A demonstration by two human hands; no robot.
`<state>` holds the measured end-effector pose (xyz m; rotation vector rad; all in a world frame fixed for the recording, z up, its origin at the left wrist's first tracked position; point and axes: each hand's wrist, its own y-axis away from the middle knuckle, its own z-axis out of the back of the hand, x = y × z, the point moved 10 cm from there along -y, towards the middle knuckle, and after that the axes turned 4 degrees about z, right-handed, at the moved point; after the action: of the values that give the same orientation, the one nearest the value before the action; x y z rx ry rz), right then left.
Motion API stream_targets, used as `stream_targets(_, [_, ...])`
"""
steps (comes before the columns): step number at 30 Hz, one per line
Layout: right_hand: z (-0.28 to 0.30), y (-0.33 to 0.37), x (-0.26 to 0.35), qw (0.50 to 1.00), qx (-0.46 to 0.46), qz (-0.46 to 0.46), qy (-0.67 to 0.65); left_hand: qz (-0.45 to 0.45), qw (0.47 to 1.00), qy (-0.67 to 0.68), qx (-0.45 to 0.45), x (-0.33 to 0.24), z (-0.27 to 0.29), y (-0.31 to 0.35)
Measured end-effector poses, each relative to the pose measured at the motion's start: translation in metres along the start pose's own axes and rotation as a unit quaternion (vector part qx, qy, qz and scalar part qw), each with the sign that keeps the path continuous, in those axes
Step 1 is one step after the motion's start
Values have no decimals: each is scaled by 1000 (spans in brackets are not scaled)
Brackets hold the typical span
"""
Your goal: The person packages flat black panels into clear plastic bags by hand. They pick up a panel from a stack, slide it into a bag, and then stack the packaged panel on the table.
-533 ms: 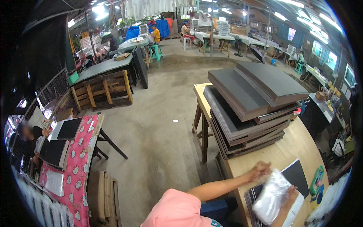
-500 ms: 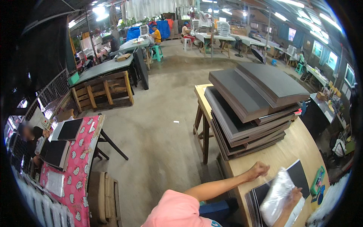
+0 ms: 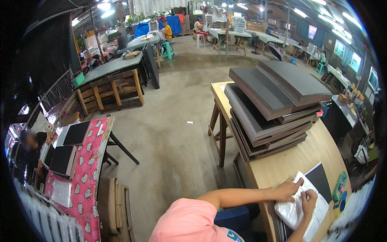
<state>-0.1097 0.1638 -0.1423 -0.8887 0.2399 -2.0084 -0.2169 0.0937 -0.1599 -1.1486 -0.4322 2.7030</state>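
Observation:
A bundle of clear plastic bags (image 3: 288,213), whitish and crinkled, lies across the near end of the light wooden table (image 3: 262,173). My left hand (image 3: 287,190) reaches over from the left and rests on the bundle's upper part, fingers spread. Curled fingers of my right hand (image 3: 308,203) pinch the plastic beside it. Partly under the bundle, a black sheet (image 3: 319,182) shows at its far right. More dark boards are mostly hidden beneath the bundle along the table's left edge.
A tall stack of dark boards (image 3: 270,117) stands farther along the table. At right lie a green tray (image 3: 342,183) and a blue tool (image 3: 342,203). A person (image 3: 38,141) sits left at a pink-covered table (image 3: 86,177). A wooden pallet (image 3: 111,92) stands farther back.
My left hand has come down from above the table onto the plastic bundle. My right hand has moved up over the bundle, which now lies flatter. The view has shifted slightly.

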Motion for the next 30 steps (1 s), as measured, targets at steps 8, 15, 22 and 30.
stream_targets(8, [14, 9, -40, 965, -238, -94, -61, -66, 980, 74, -172, -25, 0, 12])
stream_targets(15, [88, 68, -140, 798, -481, -320, -171, -237, 957, 82, -146, -58, -17, 73])
stream_targets(22, [74, 31, -85, 941, -300, -129, 87, 82, 949, 33, -301, 5, 19, 82])
stream_targets(30, [-38, 16, 58, 997, 30, -41, 62, 147, 979, 98, -104, 64, 23, 15])
